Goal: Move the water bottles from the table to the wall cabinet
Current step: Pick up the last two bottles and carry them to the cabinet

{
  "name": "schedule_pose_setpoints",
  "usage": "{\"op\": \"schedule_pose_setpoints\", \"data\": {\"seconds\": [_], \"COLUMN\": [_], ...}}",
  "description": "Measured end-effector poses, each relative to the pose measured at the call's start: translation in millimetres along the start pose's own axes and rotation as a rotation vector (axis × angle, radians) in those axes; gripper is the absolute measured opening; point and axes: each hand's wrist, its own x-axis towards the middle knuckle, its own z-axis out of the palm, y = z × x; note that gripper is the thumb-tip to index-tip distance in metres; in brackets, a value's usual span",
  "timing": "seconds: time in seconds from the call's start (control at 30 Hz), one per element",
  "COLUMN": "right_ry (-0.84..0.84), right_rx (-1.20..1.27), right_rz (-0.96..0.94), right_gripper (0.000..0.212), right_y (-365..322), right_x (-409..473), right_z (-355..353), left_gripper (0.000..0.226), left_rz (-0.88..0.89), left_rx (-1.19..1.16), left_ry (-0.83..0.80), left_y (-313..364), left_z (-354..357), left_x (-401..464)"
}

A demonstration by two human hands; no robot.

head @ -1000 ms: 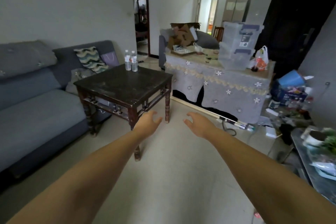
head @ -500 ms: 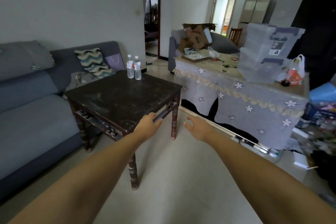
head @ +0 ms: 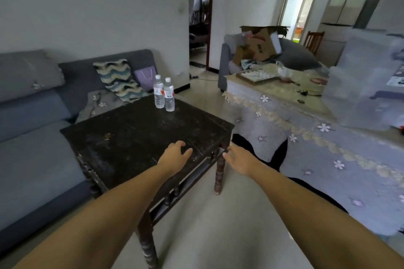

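Two clear water bottles with white caps, one (head: 159, 91) touching the other (head: 169, 95), stand upright near the far corner of a dark wooden square table (head: 131, 137). My left hand (head: 175, 156) hovers over the table's near right part, fingers apart and empty. My right hand (head: 239, 159) is just off the table's right corner, also open and empty. Both hands are well short of the bottles. No wall cabinet shows in this view.
A grey-blue sofa (head: 32, 137) with a wavy-patterned cushion (head: 119, 79) runs along the left. A long table under a flowered grey cloth (head: 317, 137) fills the right, carrying clear plastic bins (head: 369, 85). A strip of pale floor (head: 218, 225) lies between the two tables. A doorway (head: 200, 19) opens behind.
I have moved forward toward the dark table. My left hand has gone from in front of the table to over its top, and the bottles appear larger and closer.
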Motion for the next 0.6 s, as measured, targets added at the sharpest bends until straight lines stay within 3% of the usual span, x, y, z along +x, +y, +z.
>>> {"op": "schedule_pose_setpoints", "data": {"seconds": [0.33, 0.6], "right_ry": [-0.112, -0.225], "right_rx": [-0.105, -0.114], "right_rz": [-0.133, -0.262], "right_gripper": [0.055, 0.055], "right_y": [19.4, -45.0], "right_x": [196.1, 323.3], "right_z": [-54.4, -14.5], "left_gripper": [0.051, 0.05], "left_rz": [-0.19, -0.362], "left_rx": [-0.101, -0.11], "left_ry": [0.118, 0.215], "left_y": [7.9, -61.6], "left_z": [5.9, -21.0], "left_x": [159.9, 254.9]}}
